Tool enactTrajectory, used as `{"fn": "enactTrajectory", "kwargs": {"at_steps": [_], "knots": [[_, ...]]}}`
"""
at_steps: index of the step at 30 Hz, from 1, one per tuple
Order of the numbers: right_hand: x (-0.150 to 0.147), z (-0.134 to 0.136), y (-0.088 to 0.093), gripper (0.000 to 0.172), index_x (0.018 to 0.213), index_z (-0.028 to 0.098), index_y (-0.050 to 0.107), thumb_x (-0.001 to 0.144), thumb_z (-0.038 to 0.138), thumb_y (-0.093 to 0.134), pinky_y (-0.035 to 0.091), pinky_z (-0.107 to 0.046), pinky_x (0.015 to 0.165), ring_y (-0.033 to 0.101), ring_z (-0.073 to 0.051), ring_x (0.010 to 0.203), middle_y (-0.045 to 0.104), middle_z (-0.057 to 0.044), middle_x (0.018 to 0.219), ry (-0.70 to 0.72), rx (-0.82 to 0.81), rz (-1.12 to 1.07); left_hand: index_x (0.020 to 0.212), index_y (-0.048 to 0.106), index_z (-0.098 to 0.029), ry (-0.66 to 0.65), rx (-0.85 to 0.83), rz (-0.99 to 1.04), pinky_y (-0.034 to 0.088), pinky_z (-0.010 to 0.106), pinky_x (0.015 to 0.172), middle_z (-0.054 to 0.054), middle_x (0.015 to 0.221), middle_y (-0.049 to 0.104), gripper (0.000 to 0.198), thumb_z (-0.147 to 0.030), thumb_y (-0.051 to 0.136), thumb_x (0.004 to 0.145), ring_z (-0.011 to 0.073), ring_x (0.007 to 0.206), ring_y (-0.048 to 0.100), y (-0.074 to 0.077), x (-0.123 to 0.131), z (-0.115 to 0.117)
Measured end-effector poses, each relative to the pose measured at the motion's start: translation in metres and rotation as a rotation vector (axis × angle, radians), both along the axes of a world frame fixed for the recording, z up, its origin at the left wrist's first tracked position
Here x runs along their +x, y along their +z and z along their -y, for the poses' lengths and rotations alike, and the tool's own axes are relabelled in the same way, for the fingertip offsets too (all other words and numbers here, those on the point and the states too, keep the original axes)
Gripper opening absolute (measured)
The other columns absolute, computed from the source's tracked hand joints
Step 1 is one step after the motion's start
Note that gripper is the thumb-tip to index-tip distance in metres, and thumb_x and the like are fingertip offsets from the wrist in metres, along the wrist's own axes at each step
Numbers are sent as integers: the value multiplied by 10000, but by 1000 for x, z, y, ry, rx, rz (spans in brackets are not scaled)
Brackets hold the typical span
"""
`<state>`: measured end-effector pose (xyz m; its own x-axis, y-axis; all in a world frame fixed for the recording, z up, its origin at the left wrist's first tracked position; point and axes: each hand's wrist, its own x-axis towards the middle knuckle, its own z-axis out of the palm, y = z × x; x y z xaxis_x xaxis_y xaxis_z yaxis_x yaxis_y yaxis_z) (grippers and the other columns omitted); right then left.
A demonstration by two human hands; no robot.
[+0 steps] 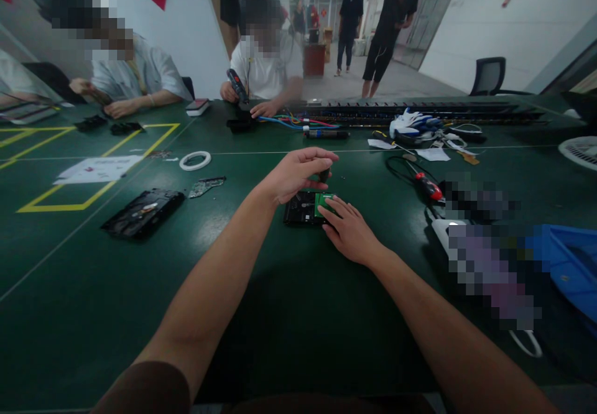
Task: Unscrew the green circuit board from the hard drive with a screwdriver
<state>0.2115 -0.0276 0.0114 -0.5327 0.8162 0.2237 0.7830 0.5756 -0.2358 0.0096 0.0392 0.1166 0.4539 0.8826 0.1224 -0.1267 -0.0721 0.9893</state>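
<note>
In front of me on the green table lies a flat black device [300, 207] with a green circuit board [321, 204] on its right part. The fingers of my right hand [351, 229] are stretched out, their tips resting on the board and the device's right edge. Just above the device, my left hand [302, 174] is closed with bent fingers around a small dark piece [325, 175], mostly hidden by the fingers; its kind cannot be made out. Further left lie an opened black casing [144, 212] and a loose, irregular circuit board [206, 186].
A white ring [195, 161] and paper sheet [97, 169] lie left. To the right are a red-black screwdriver [428, 186], work gloves [413, 125] and a blue bin [571, 271]. Across the table, a person in white [270, 69] holds a power screwdriver [237, 85].
</note>
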Motion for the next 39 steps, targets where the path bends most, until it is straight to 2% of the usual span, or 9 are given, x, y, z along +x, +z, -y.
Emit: {"fn": "enactTrajectory", "kwargs": {"at_steps": [4,12,16,21,24,30,33,36,39], "knots": [[-1,1,1,486,1536,212,524,1063,308,466,316,-604,1246,292,-324,1582,431,-126,1656,-4,18,9,962,738,-162,44,-14,-7,602,297,736,83,1086,682,270,-393,806,840,154,896,634,0,0,1],[1,0,-3,489,1539,235,521,1058,318,479,312,-608,1246,284,-316,1586,438,-117,1652,10,16,-25,828,627,-166,111,-30,-1,590,289,711,26,865,626,328,-390,864,797,124,789,604,2,2,1],[2,0,-5,484,1537,248,521,1060,317,474,308,-618,1244,293,-312,1583,451,-112,1644,7,26,-32,839,615,-167,125,-15,-14,571,267,703,29,852,640,315,-385,842,825,122,781,621,1,1,0],[1,0,-3,489,1542,251,515,1061,326,473,294,-624,1248,288,-313,1585,434,-115,1655,9,16,-25,908,611,-164,13,-38,-7,581,302,747,66,943,691,299,-388,804,868,166,884,675,1,1,2],[1,0,-2,492,1544,245,514,1063,336,468,288,-618,1253,283,-314,1587,431,-122,1655,7,6,-21,910,612,-168,3,-36,-12,572,295,753,57,914,687,292,-398,789,884,160,872,671,3,3,4],[2,1,-3,492,1549,269,509,1064,340,469,289,-622,1252,268,-307,1593,436,-99,1655,12,11,-28,1015,701,-165,22,-53,-7,567,288,736,77,899,678,384,-542,645,962,178,870,665,1,1,0],[2,1,-2,495,1546,259,513,1058,335,481,299,-616,1249,280,-314,1587,445,-106,1649,10,4,-22,1036,731,-143,-4,-90,21,581,309,762,99,922,690,369,-473,575,981,197,894,669,1,1,-2],[1,1,-1,493,1543,251,516,1057,322,480,305,-609,1247,295,-313,1582,448,-112,1646,2,8,-18,1007,737,-134,2,-79,25,597,333,791,105,953,692,284,-367,581,957,202,919,663,1,1,-1],[1,1,-1,489,1539,233,518,1061,321,473,303,-608,1249,296,-313,1581,443,-119,1648,8,19,-16,980,734,-138,32,-50,25,607,342,784,106,973,689,250,-351,608,949,202,931,657,2,0,0]]}}
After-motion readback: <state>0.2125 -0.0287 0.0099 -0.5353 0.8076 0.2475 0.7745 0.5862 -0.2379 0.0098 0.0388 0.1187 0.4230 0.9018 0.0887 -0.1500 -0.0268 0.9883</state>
